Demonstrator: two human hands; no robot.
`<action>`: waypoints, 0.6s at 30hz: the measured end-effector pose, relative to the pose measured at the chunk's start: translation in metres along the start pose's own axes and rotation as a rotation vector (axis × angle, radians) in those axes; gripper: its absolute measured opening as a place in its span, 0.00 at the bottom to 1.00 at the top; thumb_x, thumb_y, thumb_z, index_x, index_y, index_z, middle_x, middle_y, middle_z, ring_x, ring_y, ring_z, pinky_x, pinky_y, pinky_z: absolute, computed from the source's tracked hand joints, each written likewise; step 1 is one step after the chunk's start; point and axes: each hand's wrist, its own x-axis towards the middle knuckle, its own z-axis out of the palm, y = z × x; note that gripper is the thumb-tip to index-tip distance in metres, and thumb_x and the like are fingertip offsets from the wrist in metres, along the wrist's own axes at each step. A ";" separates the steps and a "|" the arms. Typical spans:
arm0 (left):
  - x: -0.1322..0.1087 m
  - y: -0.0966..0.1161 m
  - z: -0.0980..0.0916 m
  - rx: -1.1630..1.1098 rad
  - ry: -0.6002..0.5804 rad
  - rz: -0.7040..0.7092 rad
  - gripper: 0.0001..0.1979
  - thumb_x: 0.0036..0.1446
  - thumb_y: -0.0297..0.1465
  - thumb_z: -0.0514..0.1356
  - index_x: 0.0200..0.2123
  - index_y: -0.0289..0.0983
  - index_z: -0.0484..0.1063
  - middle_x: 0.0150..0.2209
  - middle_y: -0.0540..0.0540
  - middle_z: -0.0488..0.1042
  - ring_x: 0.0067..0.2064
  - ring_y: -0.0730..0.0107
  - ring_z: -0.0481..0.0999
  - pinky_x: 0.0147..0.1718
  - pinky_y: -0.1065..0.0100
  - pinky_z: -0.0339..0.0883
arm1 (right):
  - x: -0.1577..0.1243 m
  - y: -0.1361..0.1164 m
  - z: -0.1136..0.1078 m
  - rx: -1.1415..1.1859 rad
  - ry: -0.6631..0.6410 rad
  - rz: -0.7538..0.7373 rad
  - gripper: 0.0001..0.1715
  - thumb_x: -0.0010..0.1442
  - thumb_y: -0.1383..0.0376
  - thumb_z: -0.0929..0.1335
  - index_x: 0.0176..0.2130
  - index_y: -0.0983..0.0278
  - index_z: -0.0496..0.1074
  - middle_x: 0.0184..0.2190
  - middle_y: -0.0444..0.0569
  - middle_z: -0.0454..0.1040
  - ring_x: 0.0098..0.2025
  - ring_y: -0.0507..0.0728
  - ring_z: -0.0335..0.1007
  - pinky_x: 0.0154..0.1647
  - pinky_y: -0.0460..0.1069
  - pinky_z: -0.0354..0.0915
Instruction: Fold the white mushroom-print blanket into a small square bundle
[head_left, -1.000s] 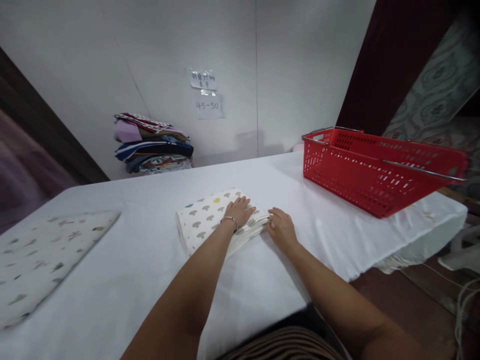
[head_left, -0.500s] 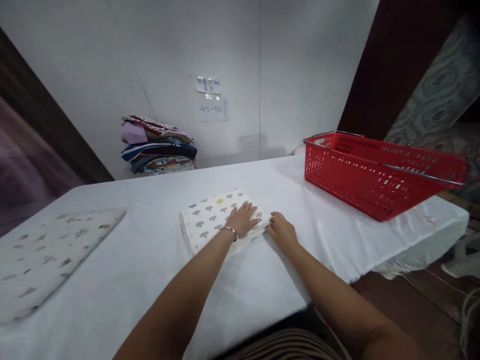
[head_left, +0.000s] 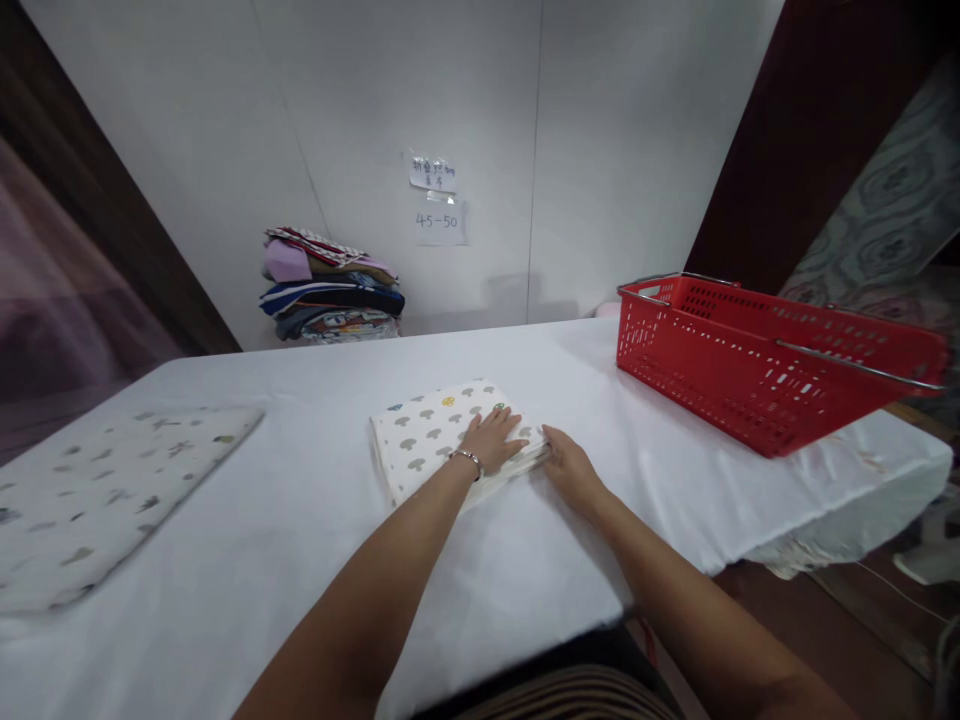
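A folded white cloth printed with grey mushrooms and a few coloured ones lies on the white-covered table in front of me. My left hand, with a bracelet at its wrist, rests flat on top of it with fingers spread. At the cloth's right corner my right hand has its fingers closed around the layered edge. The thumb side faces the cloth, and part of the fingers is hidden beneath the layers.
Another folded white cloth with a leaf-like print lies at the left. A red basket with metal handles stands at the right. Several folded fabrics are stacked by the back wall, near paper signs.
The view has shifted slightly, so everything appears a little further right. My hands keep nearly the same places on the mushroom-print cloth.
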 end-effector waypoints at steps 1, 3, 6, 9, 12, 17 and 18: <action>0.000 0.000 0.000 -0.002 0.001 0.001 0.31 0.58 0.51 0.41 0.61 0.45 0.50 0.65 0.48 0.44 0.65 0.63 0.41 0.60 0.51 0.35 | -0.001 0.003 -0.001 0.004 -0.027 -0.003 0.27 0.48 0.72 0.60 0.48 0.63 0.67 0.47 0.50 0.71 0.48 0.56 0.66 0.50 0.52 0.62; 0.001 -0.001 0.001 -0.006 0.000 0.002 0.31 0.58 0.51 0.42 0.61 0.46 0.50 0.65 0.48 0.44 0.65 0.63 0.41 0.60 0.51 0.34 | -0.002 0.010 -0.003 0.017 -0.032 0.030 0.21 0.50 0.72 0.59 0.41 0.62 0.72 0.39 0.47 0.75 0.41 0.55 0.70 0.45 0.51 0.65; 0.000 0.000 0.000 -0.015 -0.006 -0.003 0.31 0.57 0.51 0.42 0.61 0.46 0.49 0.65 0.48 0.43 0.65 0.64 0.40 0.60 0.51 0.34 | 0.001 0.016 -0.008 0.008 0.030 0.109 0.18 0.51 0.70 0.58 0.35 0.63 0.74 0.34 0.47 0.76 0.38 0.56 0.71 0.43 0.53 0.67; -0.001 0.001 -0.002 -0.024 -0.018 -0.008 0.31 0.57 0.51 0.42 0.61 0.44 0.49 0.65 0.48 0.43 0.65 0.63 0.40 0.60 0.50 0.34 | 0.009 0.009 -0.011 -0.011 0.114 0.059 0.22 0.54 0.69 0.58 0.45 0.64 0.71 0.46 0.52 0.72 0.49 0.58 0.66 0.53 0.57 0.61; -0.002 0.003 -0.003 -0.022 -0.007 -0.004 0.31 0.58 0.49 0.43 0.61 0.43 0.50 0.65 0.47 0.44 0.65 0.62 0.40 0.60 0.49 0.35 | 0.009 -0.002 -0.009 -0.053 0.041 -0.143 0.27 0.57 0.65 0.59 0.57 0.64 0.61 0.57 0.52 0.61 0.60 0.58 0.54 0.59 0.57 0.54; -0.005 0.006 -0.003 -0.022 0.011 0.020 0.28 0.57 0.44 0.47 0.60 0.44 0.52 0.64 0.46 0.46 0.65 0.62 0.43 0.60 0.50 0.37 | -0.008 0.008 0.001 -0.195 -0.238 -0.262 0.29 0.59 0.66 0.59 0.59 0.63 0.57 0.60 0.52 0.57 0.60 0.58 0.53 0.59 0.57 0.55; -0.006 0.006 -0.005 -0.026 0.010 0.022 0.27 0.57 0.43 0.47 0.60 0.44 0.52 0.64 0.47 0.47 0.64 0.62 0.44 0.60 0.50 0.37 | -0.010 0.013 0.003 -0.213 -0.246 -0.270 0.28 0.59 0.67 0.58 0.59 0.63 0.57 0.60 0.52 0.57 0.60 0.58 0.53 0.59 0.57 0.55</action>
